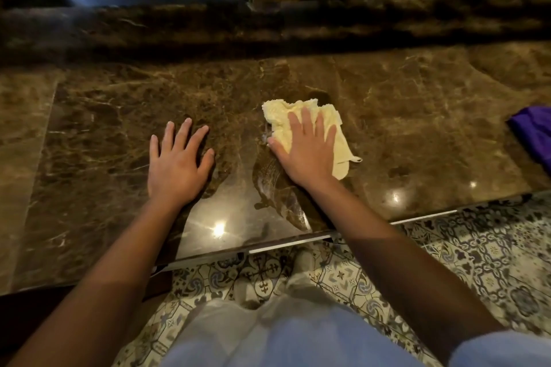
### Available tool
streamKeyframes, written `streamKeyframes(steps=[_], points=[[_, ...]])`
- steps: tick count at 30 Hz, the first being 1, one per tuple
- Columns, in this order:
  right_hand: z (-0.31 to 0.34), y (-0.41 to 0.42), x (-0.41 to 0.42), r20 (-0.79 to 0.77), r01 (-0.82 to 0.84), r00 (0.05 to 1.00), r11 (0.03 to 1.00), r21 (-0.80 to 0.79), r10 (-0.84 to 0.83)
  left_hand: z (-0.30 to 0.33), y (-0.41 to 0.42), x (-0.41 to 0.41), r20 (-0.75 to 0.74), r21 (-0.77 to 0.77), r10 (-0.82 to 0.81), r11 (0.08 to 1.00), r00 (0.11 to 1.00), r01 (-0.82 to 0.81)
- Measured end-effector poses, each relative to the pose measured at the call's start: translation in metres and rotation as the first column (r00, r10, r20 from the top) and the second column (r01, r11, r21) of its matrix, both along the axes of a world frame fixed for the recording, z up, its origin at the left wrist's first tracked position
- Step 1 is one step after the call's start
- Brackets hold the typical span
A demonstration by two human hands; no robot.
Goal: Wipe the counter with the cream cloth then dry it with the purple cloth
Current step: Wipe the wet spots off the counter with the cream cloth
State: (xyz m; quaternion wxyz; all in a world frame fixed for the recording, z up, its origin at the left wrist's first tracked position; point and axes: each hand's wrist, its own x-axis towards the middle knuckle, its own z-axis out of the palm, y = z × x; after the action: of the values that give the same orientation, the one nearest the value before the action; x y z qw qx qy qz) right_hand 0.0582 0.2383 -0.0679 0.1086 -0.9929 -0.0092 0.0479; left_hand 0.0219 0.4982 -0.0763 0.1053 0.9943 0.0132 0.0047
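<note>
The cream cloth (281,116) lies crumpled on the brown marble counter (417,134), near its middle. My right hand (307,149) presses flat on top of the cloth, fingers spread. A wet streak (277,191) shines on the counter just below and left of that hand. My left hand (179,164) rests flat on the bare counter to the left, fingers apart, holding nothing. The purple cloth (533,131) lies at the far right edge of the view, partly cut off.
A raised marble ledge (268,24) runs along the back of the counter. The counter's front edge (298,243) runs diagonally, with patterned floor tiles (477,262) below. Dark objects stand behind the ledge.
</note>
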Motion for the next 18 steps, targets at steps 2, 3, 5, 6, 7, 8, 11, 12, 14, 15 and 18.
streamKeyframes(steps=[2,3,5,6,7,8,11,12,14,15,18], points=[[0.0,-0.027,0.012,0.031,-0.005,1.0,1.0,0.014,0.005,0.001,0.0,-0.001,-0.007,-0.008,-0.003,1.0,1.0,0.003],[0.0,-0.042,0.012,0.048,0.003,0.999,1.0,0.024,-0.004,0.002,0.001,-0.001,-0.007,-0.014,-0.003,1.0,1.0,0.003],[-0.001,-0.072,0.001,0.082,0.033,0.996,0.998,0.049,-0.037,0.002,0.001,-0.002,0.001,-0.023,-0.004,1.0,1.0,0.004],[-0.001,-0.085,-0.009,0.1,0.055,0.993,0.997,0.062,-0.061,0.002,0.001,-0.002,0.009,-0.024,-0.004,1.0,1.0,0.004],[-0.001,-0.098,-0.02,0.122,0.085,0.988,0.994,0.07,-0.093,0.001,0.0,-0.002,0.015,-0.026,-0.003,1.0,1.0,0.003],[-0.001,-0.109,-0.031,0.145,0.122,0.981,0.99,0.068,-0.131,0.001,0.0,-0.002,0.018,-0.029,0.0,1.0,1.0,0.0],[-0.003,-0.13,-0.046,0.173,0.288,0.942,0.957,0.022,-0.288,0.001,-0.001,0.0,0.012,-0.028,0.013,1.0,1.0,-0.012],[-0.004,-0.133,-0.044,0.162,0.351,0.924,0.936,0.01,-0.347,0.001,-0.001,0.001,0.007,-0.025,0.012,1.0,1.0,-0.011],[-0.006,-0.134,-0.029,0.126,0.44,0.891,0.898,-0.001,-0.436,0.001,-0.001,0.001,0.004,-0.021,0.006,1.0,1.0,-0.006],[-0.007,-0.133,-0.019,0.108,0.46,0.883,0.888,0.003,-0.457,0.001,-0.001,0.001,0.006,-0.021,0.006,1.0,1.0,-0.006],[-0.003,-0.12,0.015,0.073,0.451,0.887,0.89,0.061,-0.455,0.002,-0.002,0.002,0.01,-0.022,0.009,1.0,1.0,-0.008]])
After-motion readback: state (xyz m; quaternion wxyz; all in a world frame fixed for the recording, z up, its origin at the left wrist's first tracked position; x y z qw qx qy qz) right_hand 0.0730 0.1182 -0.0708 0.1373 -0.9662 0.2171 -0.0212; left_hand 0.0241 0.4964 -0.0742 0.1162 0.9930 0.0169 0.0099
